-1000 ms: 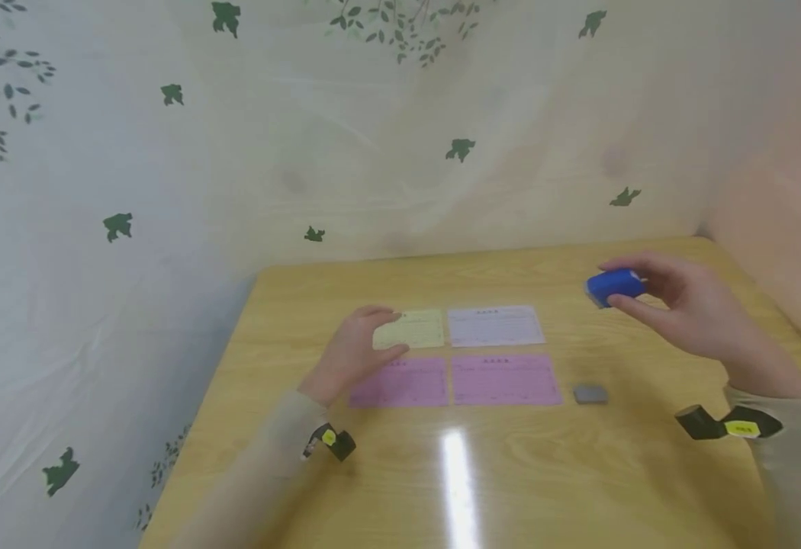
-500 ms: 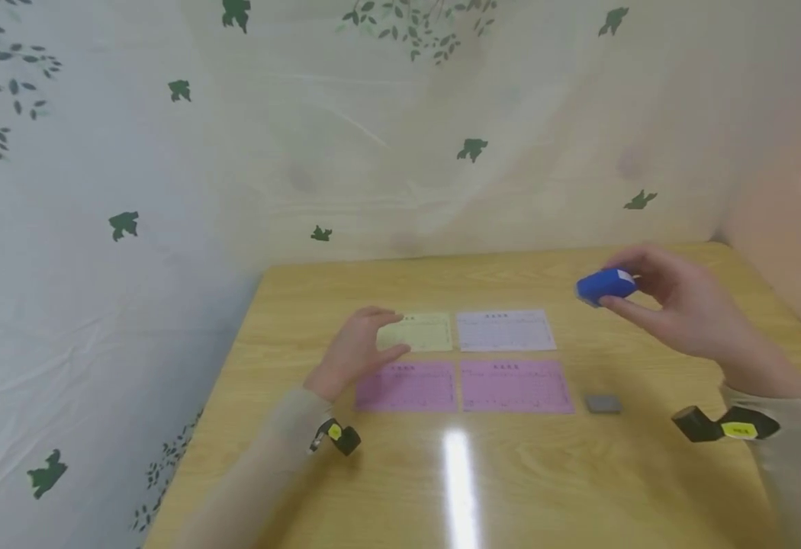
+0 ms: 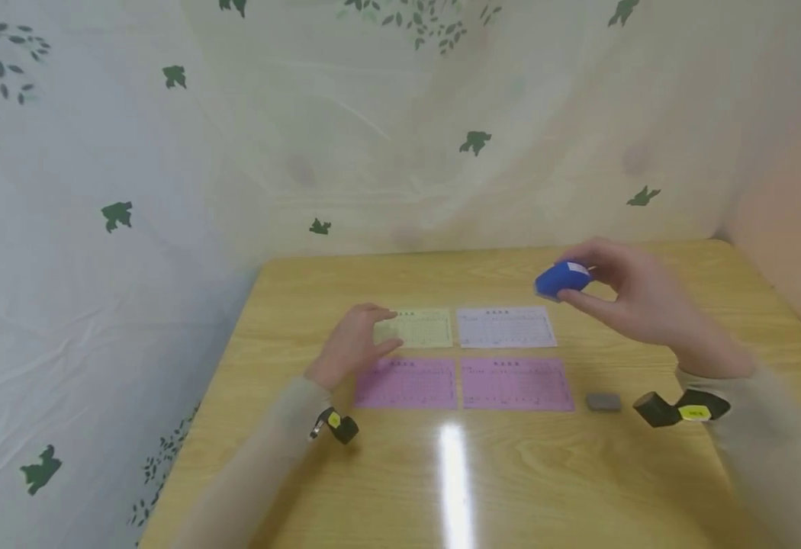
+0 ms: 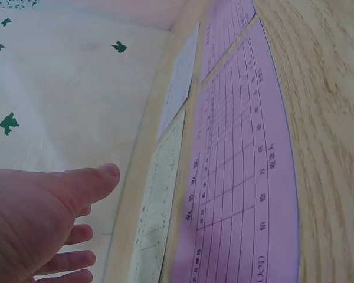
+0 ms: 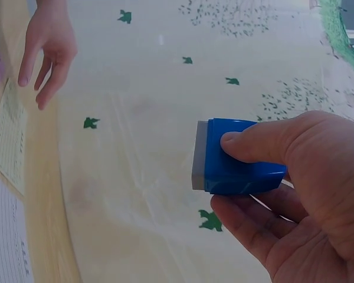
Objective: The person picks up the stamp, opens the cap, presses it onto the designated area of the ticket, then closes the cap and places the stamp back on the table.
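Four printed paper slips lie in two rows on the table: a yellow slip (image 3: 423, 329) and a white slip (image 3: 506, 327) behind, a pink slip (image 3: 407, 384) and another pink slip (image 3: 517, 383) in front. My left hand (image 3: 351, 345) hovers by the yellow slip's left end, fingers loosely extended and holding nothing. To the right, my right hand (image 3: 637, 293) pinches a blue self-inking stamp (image 5: 239, 156) between thumb and fingers, above the table. Its grey end points left, away from my palm.
A small grey rectangular piece (image 3: 603, 402) lies right of the front pink slip. The wooden table (image 3: 545, 473) meets a pale curtain (image 3: 373, 152) with green bird prints at the back and left. A light reflection runs down the tabletop.
My right hand has carried the blue stamp leftward, closer to the white slip. My left hand stays near the yellow slip. The head view has shifted slightly.
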`<state>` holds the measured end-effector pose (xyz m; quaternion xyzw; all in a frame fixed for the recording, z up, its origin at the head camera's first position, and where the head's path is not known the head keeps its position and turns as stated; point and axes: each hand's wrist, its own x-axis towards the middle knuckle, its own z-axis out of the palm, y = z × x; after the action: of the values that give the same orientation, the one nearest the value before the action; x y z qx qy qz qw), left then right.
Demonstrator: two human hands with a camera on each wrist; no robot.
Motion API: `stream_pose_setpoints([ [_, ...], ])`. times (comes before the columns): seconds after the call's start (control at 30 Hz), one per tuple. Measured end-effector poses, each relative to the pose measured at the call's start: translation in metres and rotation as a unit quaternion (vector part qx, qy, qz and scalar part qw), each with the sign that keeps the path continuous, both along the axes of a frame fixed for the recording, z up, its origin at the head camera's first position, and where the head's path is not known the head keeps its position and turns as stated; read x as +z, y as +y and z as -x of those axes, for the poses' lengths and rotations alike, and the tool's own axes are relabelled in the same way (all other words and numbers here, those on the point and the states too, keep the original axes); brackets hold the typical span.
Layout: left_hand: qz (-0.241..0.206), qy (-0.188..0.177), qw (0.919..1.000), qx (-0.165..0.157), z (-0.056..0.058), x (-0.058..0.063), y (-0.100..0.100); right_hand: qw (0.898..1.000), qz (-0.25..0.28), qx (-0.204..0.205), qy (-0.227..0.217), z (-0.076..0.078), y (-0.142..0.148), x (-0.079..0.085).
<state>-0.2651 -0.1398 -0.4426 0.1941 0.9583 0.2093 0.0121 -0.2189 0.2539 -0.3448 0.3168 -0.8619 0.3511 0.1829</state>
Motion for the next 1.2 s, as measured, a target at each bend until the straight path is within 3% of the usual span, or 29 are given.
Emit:
stream_pose_setpoints([
  [0.17,0.008,-0.002,1.0000,0.000,0.005,-0.004,-0.001,0.999,0.008,0.040,-0.008,0.004,-0.018,0.002],
  [0.5,0.007,-0.028,0.9995,-0.007,0.019,-0.017,0.003,0.996,0.020,0.078,-0.025,0.011,-0.038,-0.004],
  [0.87,0.016,-0.034,0.9993,0.005,0.024,-0.029,0.001,0.995,0.014,0.085,-0.043,0.015,-0.051,-0.018],
  [1.2,0.045,-0.009,0.9989,-0.003,0.027,-0.033,0.003,0.996,-0.009,0.074,-0.044,0.016,-0.057,-0.024],
])
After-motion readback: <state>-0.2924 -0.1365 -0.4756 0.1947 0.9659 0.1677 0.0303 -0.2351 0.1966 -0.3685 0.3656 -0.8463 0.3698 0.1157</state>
